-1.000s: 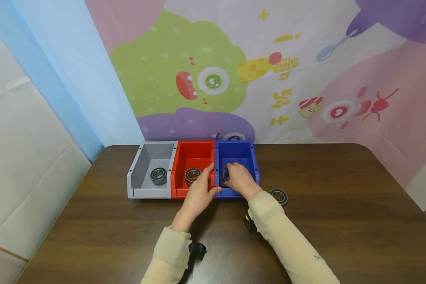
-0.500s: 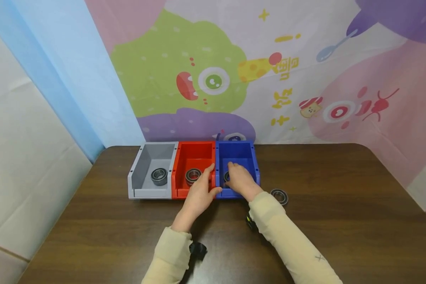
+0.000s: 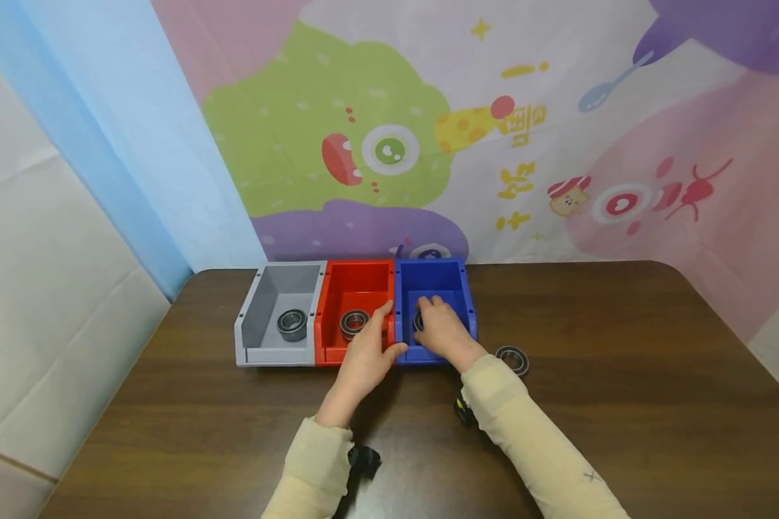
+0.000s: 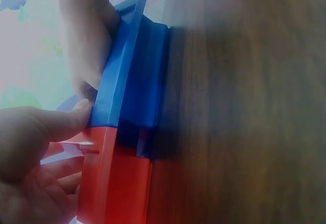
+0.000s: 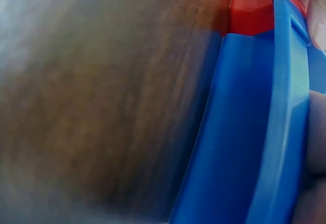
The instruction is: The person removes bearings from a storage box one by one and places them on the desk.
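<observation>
Three open bins stand side by side at the table's back: grey (image 3: 254, 317), red (image 3: 357, 282) and blue (image 3: 436, 277). One black ring bearing (image 3: 291, 324) lies in the grey bin and another (image 3: 353, 323) in the red bin. My left hand (image 3: 366, 353) grips the wall where the red and blue bins meet, with its fingers inside the red bin (image 4: 117, 183) and its thumb (image 4: 63, 124) against the blue bin's rim (image 4: 132, 76). My right hand (image 3: 443, 333) reaches into the blue bin (image 5: 239, 132), fingers curled over a third bearing (image 3: 418, 321) that is mostly hidden.
A loose bearing (image 3: 512, 359) lies on the dark wooden table (image 3: 623, 375), just right of the blue bin. A colourful cartoon backdrop (image 3: 428, 130) rises right behind the bins. The table's left edge runs beside a white and blue wall.
</observation>
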`<control>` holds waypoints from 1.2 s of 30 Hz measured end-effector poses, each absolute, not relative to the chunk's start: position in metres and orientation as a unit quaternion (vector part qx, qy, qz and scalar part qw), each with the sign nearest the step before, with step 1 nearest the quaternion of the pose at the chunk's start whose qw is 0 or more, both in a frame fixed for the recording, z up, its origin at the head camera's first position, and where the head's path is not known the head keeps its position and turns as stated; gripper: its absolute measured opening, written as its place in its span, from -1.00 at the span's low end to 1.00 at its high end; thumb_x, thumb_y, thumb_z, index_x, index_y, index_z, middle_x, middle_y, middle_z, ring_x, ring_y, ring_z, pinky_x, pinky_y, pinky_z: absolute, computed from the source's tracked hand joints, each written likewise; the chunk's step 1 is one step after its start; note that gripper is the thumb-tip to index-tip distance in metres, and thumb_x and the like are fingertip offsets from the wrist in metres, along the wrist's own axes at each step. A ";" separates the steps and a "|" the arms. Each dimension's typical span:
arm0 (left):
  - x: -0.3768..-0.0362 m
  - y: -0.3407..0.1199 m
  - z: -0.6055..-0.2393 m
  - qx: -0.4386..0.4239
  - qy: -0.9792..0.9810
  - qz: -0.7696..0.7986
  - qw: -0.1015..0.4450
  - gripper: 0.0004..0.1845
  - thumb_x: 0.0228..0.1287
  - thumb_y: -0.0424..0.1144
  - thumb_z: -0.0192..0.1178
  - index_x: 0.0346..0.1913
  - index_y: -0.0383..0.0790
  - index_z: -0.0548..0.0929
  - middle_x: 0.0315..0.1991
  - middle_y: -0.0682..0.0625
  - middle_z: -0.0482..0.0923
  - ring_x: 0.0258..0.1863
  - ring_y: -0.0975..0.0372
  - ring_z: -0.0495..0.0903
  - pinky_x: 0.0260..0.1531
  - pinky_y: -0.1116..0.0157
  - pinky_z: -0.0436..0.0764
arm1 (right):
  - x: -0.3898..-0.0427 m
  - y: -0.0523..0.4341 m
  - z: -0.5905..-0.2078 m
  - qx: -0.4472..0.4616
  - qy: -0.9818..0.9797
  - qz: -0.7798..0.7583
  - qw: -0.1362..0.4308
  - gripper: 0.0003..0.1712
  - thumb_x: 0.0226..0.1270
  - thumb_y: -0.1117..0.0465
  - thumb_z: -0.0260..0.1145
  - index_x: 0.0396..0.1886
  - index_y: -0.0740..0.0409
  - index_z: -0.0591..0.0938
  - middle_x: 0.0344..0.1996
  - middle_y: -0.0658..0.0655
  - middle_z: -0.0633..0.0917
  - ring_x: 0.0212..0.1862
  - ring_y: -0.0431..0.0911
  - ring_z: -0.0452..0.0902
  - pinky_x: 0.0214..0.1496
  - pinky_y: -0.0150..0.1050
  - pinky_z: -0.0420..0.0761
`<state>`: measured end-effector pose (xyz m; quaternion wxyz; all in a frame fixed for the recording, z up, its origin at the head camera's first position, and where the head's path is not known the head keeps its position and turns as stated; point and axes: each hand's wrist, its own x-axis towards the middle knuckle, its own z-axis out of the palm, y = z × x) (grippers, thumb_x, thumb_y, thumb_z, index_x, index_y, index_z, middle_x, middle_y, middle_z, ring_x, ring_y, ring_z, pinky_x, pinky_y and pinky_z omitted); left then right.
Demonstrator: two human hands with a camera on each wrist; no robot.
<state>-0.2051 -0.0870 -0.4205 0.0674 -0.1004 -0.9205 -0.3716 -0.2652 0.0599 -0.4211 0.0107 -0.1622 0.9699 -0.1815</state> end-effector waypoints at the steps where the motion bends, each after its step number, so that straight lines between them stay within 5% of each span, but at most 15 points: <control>1: -0.205 -0.087 -0.420 -0.100 -0.921 -0.371 0.067 -0.22 0.05 -0.21 0.30 0.35 -0.15 0.18 0.25 -0.15 0.33 0.16 0.01 0.41 0.10 0.04 0.41 | -0.265 0.061 -0.421 -0.165 0.968 -0.187 0.009 -0.48 0.02 0.22 0.38 -0.01 0.29 0.45 -0.14 0.28 0.51 -0.08 0.10 0.47 0.02 -0.06 0.47; 18: -0.206 -0.087 -0.419 -0.100 -0.924 -0.365 0.064 -0.21 0.06 -0.19 0.30 0.35 -0.14 0.18 0.24 -0.15 0.34 0.14 0.00 0.43 0.08 0.04 0.42 | -0.263 0.064 -0.424 -0.203 0.957 -0.206 -0.010 -0.54 0.09 0.21 0.22 0.04 0.20 0.48 -0.13 0.28 0.47 -0.13 0.09 0.44 -0.06 -0.07 0.51; 36: -0.206 -0.088 -0.419 -0.103 -0.921 -0.370 0.058 -0.22 0.07 -0.19 0.29 0.35 -0.13 0.16 0.24 -0.15 0.34 0.13 0.00 0.44 0.06 0.03 0.44 | -0.260 0.065 -0.422 -0.194 0.951 -0.237 -0.044 -0.62 -0.01 0.23 0.31 -0.11 0.09 0.56 -0.14 0.20 0.39 -0.18 0.03 0.40 -0.10 -0.11 0.52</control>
